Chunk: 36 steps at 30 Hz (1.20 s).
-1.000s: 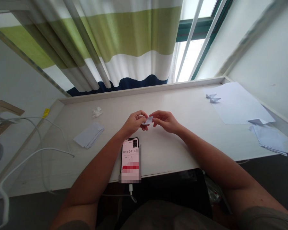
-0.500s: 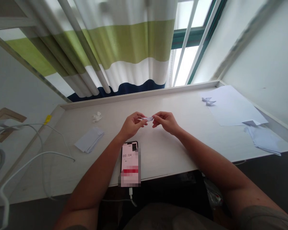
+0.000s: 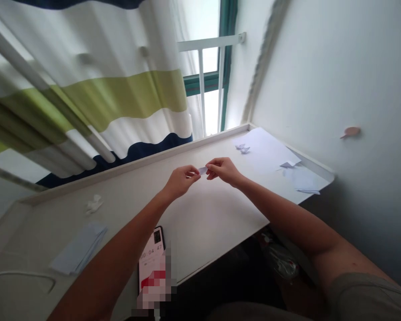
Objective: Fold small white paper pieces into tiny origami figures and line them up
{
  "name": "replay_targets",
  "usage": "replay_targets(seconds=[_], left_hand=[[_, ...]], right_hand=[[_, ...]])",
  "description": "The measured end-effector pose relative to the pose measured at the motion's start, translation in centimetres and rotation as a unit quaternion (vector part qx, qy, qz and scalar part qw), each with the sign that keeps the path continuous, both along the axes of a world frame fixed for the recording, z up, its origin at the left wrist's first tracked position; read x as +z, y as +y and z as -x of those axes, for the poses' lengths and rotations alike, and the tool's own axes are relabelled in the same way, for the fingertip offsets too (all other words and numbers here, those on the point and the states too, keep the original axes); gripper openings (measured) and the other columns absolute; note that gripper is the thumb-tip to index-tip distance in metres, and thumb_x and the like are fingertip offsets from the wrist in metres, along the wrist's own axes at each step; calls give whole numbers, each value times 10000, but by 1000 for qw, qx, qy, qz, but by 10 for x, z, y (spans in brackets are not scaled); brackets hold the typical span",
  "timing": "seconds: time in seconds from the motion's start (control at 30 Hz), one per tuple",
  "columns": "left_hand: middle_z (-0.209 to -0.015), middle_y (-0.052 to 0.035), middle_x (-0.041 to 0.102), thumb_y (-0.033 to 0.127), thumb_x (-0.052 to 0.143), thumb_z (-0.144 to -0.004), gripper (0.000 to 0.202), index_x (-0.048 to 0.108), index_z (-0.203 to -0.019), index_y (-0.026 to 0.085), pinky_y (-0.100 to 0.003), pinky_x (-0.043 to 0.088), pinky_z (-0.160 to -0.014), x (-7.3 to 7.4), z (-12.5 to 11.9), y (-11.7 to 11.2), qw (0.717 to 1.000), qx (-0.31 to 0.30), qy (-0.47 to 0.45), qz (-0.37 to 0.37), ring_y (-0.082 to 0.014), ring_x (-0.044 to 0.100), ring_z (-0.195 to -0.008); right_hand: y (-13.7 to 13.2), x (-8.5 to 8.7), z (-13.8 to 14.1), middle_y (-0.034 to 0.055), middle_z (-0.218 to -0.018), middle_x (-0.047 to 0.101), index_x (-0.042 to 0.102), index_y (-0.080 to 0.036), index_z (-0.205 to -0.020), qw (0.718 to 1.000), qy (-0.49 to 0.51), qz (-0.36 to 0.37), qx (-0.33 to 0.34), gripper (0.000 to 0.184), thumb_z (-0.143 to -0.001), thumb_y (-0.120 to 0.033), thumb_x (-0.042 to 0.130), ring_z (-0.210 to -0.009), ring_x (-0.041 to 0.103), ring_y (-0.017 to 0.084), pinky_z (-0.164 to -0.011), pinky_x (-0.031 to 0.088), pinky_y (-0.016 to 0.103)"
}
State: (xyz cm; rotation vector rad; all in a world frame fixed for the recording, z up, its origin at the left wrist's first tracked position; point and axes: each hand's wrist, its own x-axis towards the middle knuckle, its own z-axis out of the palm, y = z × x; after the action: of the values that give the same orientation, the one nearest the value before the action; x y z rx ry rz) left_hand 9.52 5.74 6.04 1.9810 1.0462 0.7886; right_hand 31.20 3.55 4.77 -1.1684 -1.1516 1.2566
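White counter (image 3: 214,223) below a striped curtain (image 3: 120,98): left hand (image 3: 181,182) and right hand (image 3: 223,171) half closed, pinching a small folded white paper (image 3: 203,170) between them, held above mid-counter. Two folded paper pieces (image 3: 242,148) sit on a white sheet (image 3: 263,151) near the far right corner.

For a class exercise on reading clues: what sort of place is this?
Probably a home study corner: a white desk under a striped curtain, holding paper sheets and a phone.

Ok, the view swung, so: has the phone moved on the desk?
No, the phone still lies at the desk's front edge, beside the stack of paper.
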Motion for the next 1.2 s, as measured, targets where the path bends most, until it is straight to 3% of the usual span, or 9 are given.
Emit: replay_targets(seconds=[0.17,0.27,0.37,0.5,0.67,0.83,0.97,1.1,1.2], left_hand=[[-943,-61,822,215,801,-844,45,810,-887,226,-388,616,-882,-14,-104,28,996,-83,45,5,-249,778,-852],[-944,-75,817,212,772,-879,71,825,-925,211,-387,621,-863,-24,-160,42,993,-100,50,35,-231,755,-799],[-999,-94,818,197,747,-896,101,834,-946,205,-395,614,-897,-32,-206,57,993,-107,52,25,-246,754,-880],[-1042,-105,825,162,716,-897,120,831,-903,196,-412,598,-955,-40,-249,76,992,-114,61,14,-260,748,-931],[-1030,-100,822,147,705,-875,133,826,-882,200,-423,585,-988,-48,-270,94,992,-106,68,7,-269,740,-955],[-948,-85,813,121,717,-824,131,809,-803,212,-448,566,-1041,-48,-266,96,993,-95,69,4,-281,732,-966],[-954,-88,816,166,725,-859,113,830,-864,209,-423,592,-954,-31,-235,84,995,-72,62,12,-273,736,-923],[-1047,-96,828,237,719,-922,144,842,-983,194,-393,582,-955,-7,-149,59,1000,-19,0,-4,-248,741,-956],[-1065,-94,831,261,711,-943,169,834,-1032,186,-368,587,-942,5,-50,23,997,58,-42,-21,-226,747,-972]], right_hand=[[0,-1,-91,37,-606,731,741,-121,-745,990,-50,47,-122,165,-884,-41,783,-521,735,154,-542,655,246],[3,-7,-138,33,-596,716,728,-114,-716,983,-62,61,-162,192,-879,-31,785,-510,714,138,-521,635,227],[11,-12,-177,27,-586,700,736,-99,-716,975,-76,79,-194,198,-893,-12,756,-492,684,117,-504,607,206],[29,-19,-212,1,-529,657,698,-112,-666,963,-94,98,-233,239,-865,4,764,-428,604,92,-440,546,189],[55,-31,-226,18,-534,673,673,-128,-654,957,-109,112,-244,261,-867,-8,764,-409,591,96,-396,494,188],[62,-34,-224,15,-518,667,650,-141,-685,949,-133,105,-266,263,-894,-44,777,-357,560,93,-346,401,187],[49,-21,-212,-15,-602,697,635,-160,-812,947,-144,55,-283,210,-955,-74,762,-380,583,72,-384,438,168],[38,-13,-159,56,-733,777,652,-159,-811,976,-130,3,-176,250,-948,-216,852,-482,703,120,-466,561,209],[32,-15,-76,86,-757,796,685,-156,-824,992,-121,-20,-26,274,-921,-301,897,-547,766,175,-518,616,254]])
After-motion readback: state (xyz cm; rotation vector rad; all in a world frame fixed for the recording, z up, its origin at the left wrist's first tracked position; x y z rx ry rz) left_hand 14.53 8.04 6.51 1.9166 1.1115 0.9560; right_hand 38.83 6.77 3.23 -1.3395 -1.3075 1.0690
